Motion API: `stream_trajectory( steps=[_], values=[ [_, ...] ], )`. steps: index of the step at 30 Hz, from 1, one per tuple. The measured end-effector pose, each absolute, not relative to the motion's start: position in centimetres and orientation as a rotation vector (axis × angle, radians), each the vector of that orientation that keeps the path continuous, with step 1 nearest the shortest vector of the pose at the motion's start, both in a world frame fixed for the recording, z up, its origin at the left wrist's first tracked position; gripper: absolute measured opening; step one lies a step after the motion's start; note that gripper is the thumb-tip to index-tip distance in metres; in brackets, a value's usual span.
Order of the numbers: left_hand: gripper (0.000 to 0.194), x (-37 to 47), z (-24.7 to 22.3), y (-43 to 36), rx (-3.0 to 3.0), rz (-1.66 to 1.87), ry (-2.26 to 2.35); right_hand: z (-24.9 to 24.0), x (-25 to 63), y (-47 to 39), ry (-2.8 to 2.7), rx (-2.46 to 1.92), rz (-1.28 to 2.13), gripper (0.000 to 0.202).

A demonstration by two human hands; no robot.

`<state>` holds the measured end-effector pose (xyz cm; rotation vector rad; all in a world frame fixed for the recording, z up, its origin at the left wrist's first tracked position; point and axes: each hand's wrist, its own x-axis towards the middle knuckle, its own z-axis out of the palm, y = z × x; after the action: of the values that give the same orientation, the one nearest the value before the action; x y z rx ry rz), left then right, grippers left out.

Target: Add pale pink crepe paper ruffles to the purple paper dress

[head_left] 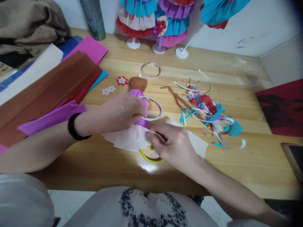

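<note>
My left hand (120, 110), with a black band at the wrist, is closed on a thin white tape roll (158, 118) above a paper dress. The dress has a brown gathered top (138, 84), a purple middle (142, 123) and a white crepe paper skirt (130, 138). My right hand (174, 140) pinches the skirt's white crepe paper between thumb and fingers. More white paper (197, 143) spreads out beyond that hand. A yellow tape roll (151, 157) lies partly hidden under the paper and my right hand.
Another tape roll (151, 70) lies behind the dress, near flower cutouts (122, 81). Folded crepe paper (52, 91) is stacked at the left. Paper scraps (208, 107) are heaped at the right. Layered paper dresses (174, 26) on white stands and a bottle (93, 19) line the back.
</note>
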<state>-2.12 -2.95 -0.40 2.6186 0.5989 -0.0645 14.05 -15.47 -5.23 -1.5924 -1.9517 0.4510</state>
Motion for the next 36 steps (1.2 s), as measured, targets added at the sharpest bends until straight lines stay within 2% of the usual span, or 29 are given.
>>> stream_trajectory(
  steps=[9, 19, 32, 36],
  values=[
    [0.03, -2.2, -0.8, -3.1, 2.62, -0.069, 0.684, -4.8, 13.3, -15.5, -1.711, -1.559, 0.548, 0.014],
    [0.031, -3.3, -2.1, -3.0, 2.714, 0.064, 0.573, -5.7, 12.7, -15.4, -1.656, -1.56, 0.457, 0.015],
    [0.032, -2.6, -0.7, -2.9, 2.586, 0.015, 0.638, -5.2, 13.3, -14.6, -1.746, -1.476, 0.5, 0.017],
    [0.033, -2.5, -0.9, -2.8, 2.589, 0.017, 0.639, -5.1, 13.6, -14.5, -1.802, -1.514, 0.513, 0.01]
  ],
)
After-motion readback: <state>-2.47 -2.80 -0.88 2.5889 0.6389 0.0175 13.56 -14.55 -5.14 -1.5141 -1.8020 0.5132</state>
